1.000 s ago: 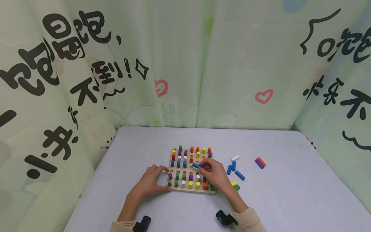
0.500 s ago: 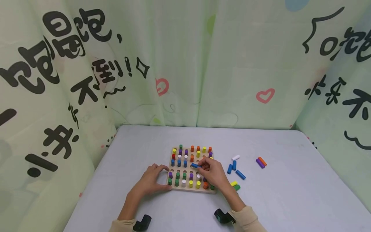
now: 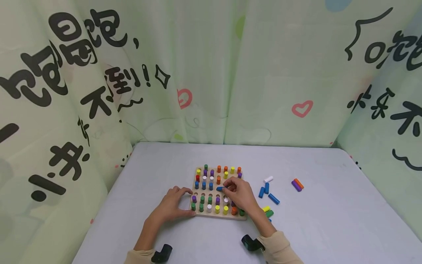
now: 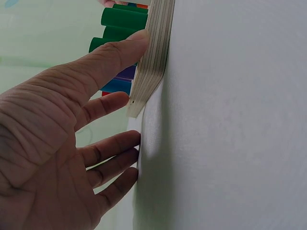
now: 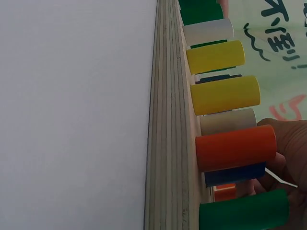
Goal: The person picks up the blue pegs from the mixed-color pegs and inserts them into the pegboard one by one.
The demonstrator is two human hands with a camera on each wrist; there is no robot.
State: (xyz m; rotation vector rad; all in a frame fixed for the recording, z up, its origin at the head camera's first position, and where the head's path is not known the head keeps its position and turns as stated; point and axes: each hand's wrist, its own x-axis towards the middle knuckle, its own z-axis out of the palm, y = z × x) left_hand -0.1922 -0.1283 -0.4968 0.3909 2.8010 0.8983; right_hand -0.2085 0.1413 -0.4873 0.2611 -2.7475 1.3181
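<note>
A wooden pegboard (image 3: 220, 216) lies on the table, filled with rows of coloured pegs such as a yellow peg (image 5: 225, 95) and an orange peg (image 3: 233, 211). My left hand (image 3: 175, 204) rests at its front left corner. The thumb (image 4: 127, 51) touches the front edge, and the index fingertip meets the left side; the other fingers are extended. Over the board's middle, my right hand (image 3: 240, 191) pinches a blue peg (image 3: 219, 189) between thumb and fingers. That peg lies nearly level, just right of three upright blue pegs (image 3: 203, 186).
Right of the board lie several loose blue pegs (image 3: 273, 198) and a white peg (image 3: 268, 179). A purple peg (image 3: 296, 186) and an orange peg (image 3: 299, 183) lie farther right. Beside the right forearm are a yellow peg (image 3: 266, 209) and a green peg (image 3: 269, 213). A printed curtain (image 3: 257, 73) surrounds the table.
My right hand has shifted slightly left with the blue peg, which has turned from tilted to nearly level. The left hand keeps its place at the board's corner.
</note>
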